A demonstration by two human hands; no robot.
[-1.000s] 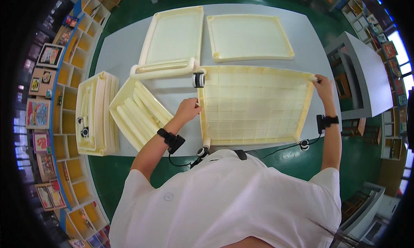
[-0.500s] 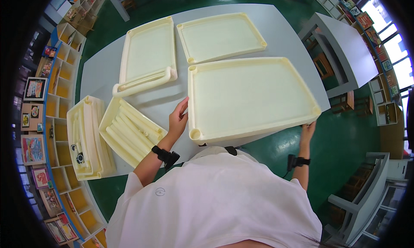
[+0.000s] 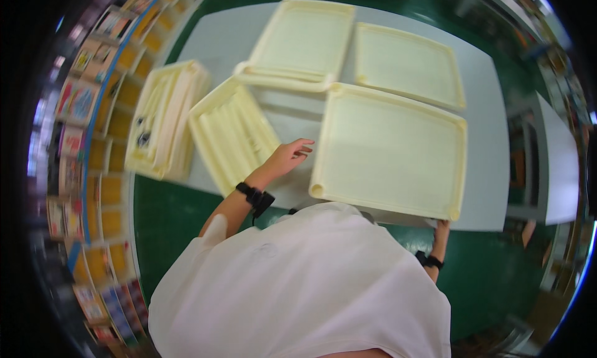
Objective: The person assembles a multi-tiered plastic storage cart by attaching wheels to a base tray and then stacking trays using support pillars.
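Note:
My left hand (image 3: 290,156) is over the table between a box of tubes and a large cream tray, its fingers apart and holding nothing. The large cream tray (image 3: 388,149), rectangular with a raised rim and round corner sockets, lies at the table's near edge. At its near right corner, my right hand (image 3: 442,228) grips the rim, some fingers hidden beneath. To the left, several cream plastic tubes (image 3: 233,131) lie side by side in a cream tray (image 3: 271,121). Two similar trays rest farther back: one tray (image 3: 308,37) at left, with a tubular frame (image 3: 286,78) along its near edge, and another tray (image 3: 410,62) at right.
At the table's left end stands a stack of cream trays (image 3: 177,118) with tubes and dark round parts (image 3: 144,139) in it. The grey table (image 3: 488,165) has a curved-looking rim. Shelves (image 3: 112,202) line the left side; another grey table (image 3: 559,165) stands at right.
My left hand has moved away from the large tray's left side and its fingers have spread. My right hand stays at the tray's near right corner. The whole view has turned.

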